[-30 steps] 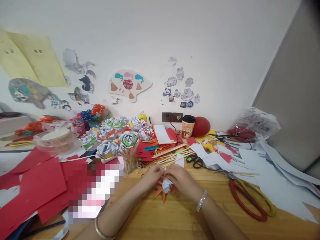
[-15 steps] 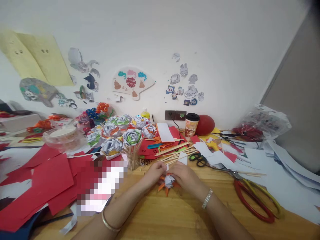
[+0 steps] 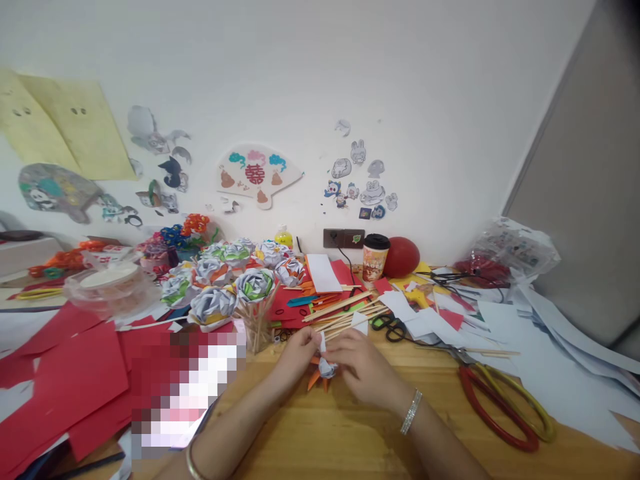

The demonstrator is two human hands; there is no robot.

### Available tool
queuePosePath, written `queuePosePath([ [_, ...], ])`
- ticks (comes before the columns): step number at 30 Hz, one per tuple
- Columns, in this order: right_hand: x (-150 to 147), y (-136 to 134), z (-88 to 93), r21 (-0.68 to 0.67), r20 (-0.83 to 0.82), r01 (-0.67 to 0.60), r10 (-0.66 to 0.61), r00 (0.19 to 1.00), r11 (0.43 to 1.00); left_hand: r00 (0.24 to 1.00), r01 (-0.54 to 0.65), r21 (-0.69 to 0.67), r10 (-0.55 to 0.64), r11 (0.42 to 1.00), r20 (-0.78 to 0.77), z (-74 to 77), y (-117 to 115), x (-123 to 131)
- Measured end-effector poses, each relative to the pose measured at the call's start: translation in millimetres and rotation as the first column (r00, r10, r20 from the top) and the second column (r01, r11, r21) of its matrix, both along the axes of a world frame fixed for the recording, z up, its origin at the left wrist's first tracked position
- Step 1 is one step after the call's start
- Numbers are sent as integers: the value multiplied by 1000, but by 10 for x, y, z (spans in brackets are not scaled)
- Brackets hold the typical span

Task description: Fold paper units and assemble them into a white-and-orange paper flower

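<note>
Both my hands meet over the wooden table (image 3: 350,433) around a small paper flower (image 3: 326,367) with a white rolled centre and orange pointed petals. My left hand (image 3: 296,352) pinches its left side with fingers closed. My right hand (image 3: 361,365), a silver bracelet on its wrist, grips the right side and covers part of the flower. A white paper tip sticks up between the fingers.
A cluster of finished paper roses (image 3: 225,277) stands behind, with wooden sticks (image 3: 345,308), black scissors (image 3: 393,327), a lidded cup (image 3: 375,257) and a red ball (image 3: 403,257). Red paper sheets (image 3: 65,373) lie left, white sheets (image 3: 545,353) and red-handled shears (image 3: 500,407) right.
My hands have kept turning the flower; it has shifted slightly left and a white paper tip now stands up between the fingers. The view has swayed a little.
</note>
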State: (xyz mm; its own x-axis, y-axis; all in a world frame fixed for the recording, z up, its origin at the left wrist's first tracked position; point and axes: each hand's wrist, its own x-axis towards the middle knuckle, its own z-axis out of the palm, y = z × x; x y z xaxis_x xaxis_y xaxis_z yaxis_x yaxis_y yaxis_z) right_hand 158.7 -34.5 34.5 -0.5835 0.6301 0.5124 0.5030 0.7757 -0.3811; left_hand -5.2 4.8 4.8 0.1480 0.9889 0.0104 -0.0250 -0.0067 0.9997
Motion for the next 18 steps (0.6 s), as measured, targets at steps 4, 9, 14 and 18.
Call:
queuePosePath([
  [4, -11, 0, -26, 21, -38, 65, -64, 997, 998, 999, -31, 40, 30, 999, 10, 26, 0, -4],
  [9, -16, 13, -34, 95, -61, 28, -22, 998, 995, 999, -55, 72, 55, 996, 4, 93, -3, -31],
  [14, 10, -19, 52, 84, -118, 62, -52, 992, 995, 998, -54, 109, 51, 993, 30, 177, -22, -48],
  [18, 36, 4, 49, 57, -342, 76, -52, 938, 996, 994, 9, 63, -16, 998, 109, 232, -56, -18],
])
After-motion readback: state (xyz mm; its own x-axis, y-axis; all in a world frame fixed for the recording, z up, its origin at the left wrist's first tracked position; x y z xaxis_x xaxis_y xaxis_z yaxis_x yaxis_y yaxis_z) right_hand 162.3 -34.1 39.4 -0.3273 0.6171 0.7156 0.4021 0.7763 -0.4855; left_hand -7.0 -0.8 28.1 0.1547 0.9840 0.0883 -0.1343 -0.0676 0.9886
